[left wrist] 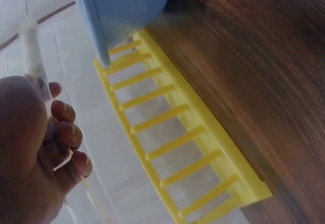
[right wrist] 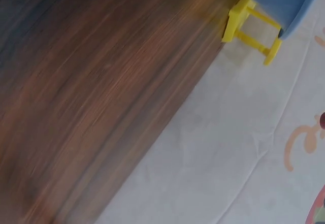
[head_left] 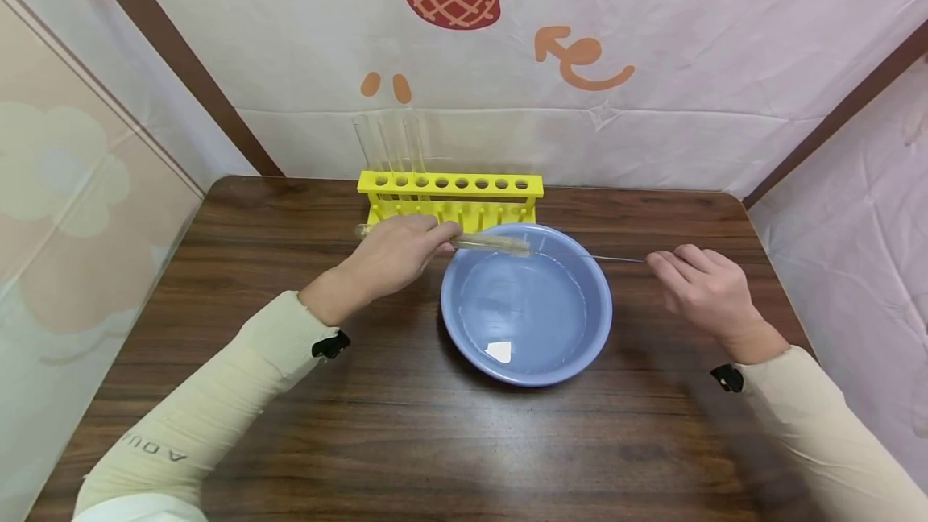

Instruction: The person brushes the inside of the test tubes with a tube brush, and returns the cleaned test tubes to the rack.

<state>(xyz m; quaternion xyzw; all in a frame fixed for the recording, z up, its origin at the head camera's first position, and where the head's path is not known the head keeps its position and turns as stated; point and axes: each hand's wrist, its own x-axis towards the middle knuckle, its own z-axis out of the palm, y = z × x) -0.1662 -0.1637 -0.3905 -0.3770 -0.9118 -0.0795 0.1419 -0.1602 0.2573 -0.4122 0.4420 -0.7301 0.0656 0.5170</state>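
My left hand (head_left: 395, 256) grips a clear glass test tube (head_left: 471, 242), held nearly level over the far left rim of a blue basin (head_left: 600, 321). The pale bristles of a test tube brush (head_left: 513, 246) show inside the tube's right end. From there its thin wire handle (head_left: 612, 258) runs right to my right hand (head_left: 703, 292), whose fingers pinch the end of it. In the left wrist view, the fingers (left wrist: 66, 132) curl round the tube. The right wrist view does not show what that hand holds.
Behind the basin stands a yellow test tube rack (head_left: 449, 184), with three clear test tubes (head_left: 391, 143) upright in its left holes. Water with a bright reflection (head_left: 499, 351) lies in the basin. A printed cloth (head_left: 652, 143) hangs behind the brown wooden table (head_left: 464, 457).
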